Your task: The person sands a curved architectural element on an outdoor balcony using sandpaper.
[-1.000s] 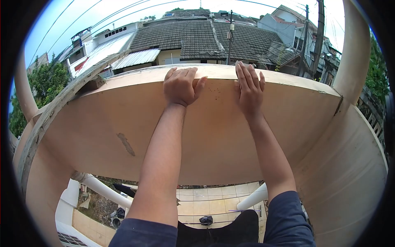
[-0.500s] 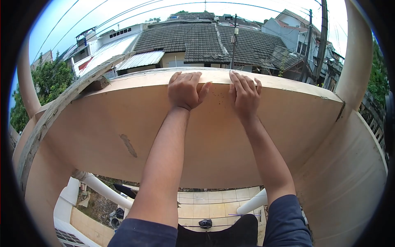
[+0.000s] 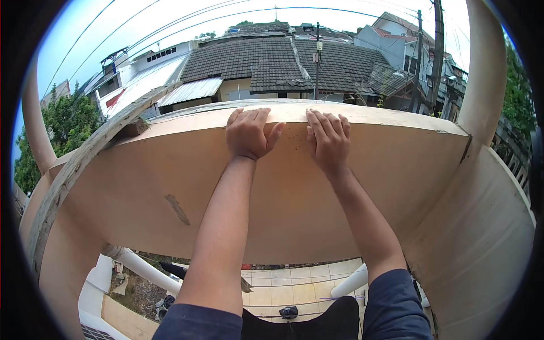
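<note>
Both arms reach forward to a beige concrete parapet wall (image 3: 283, 209). My left hand (image 3: 247, 134) rests on its top edge, fingers laid over the ledge and thumb apart against the front corner. A short distance to the right, my right hand (image 3: 330, 139) lies on the same ledge (image 3: 396, 118), its fingers stretched over the top. Neither hand carries a loose object. Small dark specks mark the wall between the hands, and a patch of peeled paint (image 3: 178, 209) shows lower left.
A weathered plank (image 3: 85, 153) slants along the left side, beside a brick-like block (image 3: 134, 128). Round columns (image 3: 481, 73) stand at both sides. Below is a tiled floor (image 3: 283, 277) with thin lines strung above it and a black bundle (image 3: 288, 312). Tiled roofs (image 3: 226, 59) lie beyond.
The view has shifted slightly, so the wall and roofs sit a little lower and farther left. Both hands remain on the ledge in about the same places.
</note>
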### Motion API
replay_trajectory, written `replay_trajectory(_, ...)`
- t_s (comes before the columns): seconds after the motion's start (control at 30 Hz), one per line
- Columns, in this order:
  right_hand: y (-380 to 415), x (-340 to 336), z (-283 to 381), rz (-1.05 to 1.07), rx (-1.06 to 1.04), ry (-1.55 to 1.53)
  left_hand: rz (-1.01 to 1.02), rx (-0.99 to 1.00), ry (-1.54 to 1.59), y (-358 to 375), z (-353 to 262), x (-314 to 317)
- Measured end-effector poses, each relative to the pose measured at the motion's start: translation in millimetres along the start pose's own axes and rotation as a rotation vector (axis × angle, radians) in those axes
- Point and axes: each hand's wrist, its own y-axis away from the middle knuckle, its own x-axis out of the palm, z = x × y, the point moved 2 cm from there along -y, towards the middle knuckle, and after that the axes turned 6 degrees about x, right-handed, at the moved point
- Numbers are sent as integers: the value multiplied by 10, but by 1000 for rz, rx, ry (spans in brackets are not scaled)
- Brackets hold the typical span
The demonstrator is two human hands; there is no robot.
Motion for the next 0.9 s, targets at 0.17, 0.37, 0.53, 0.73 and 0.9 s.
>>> replay_trajectory(0.17,-22,-86,-196,97,-49,-105,29,-13,3,0,-15,-12)
replay_trajectory(0.37,52,-27,-202,-14,94,74,18,-21,-1,-6,11,-36)
replay_trajectory(0.53,-52,-24,109,114,-43,-61,-29,8,-10,-1,3,4)
replay_trajectory(0.73,14,-88,-116,106,-44,-101,3,12,22,-2,1,-15)
replay_trajectory(0.9,150,10,-526,-91,184,148,-12,10,5,-13,-4,-32)
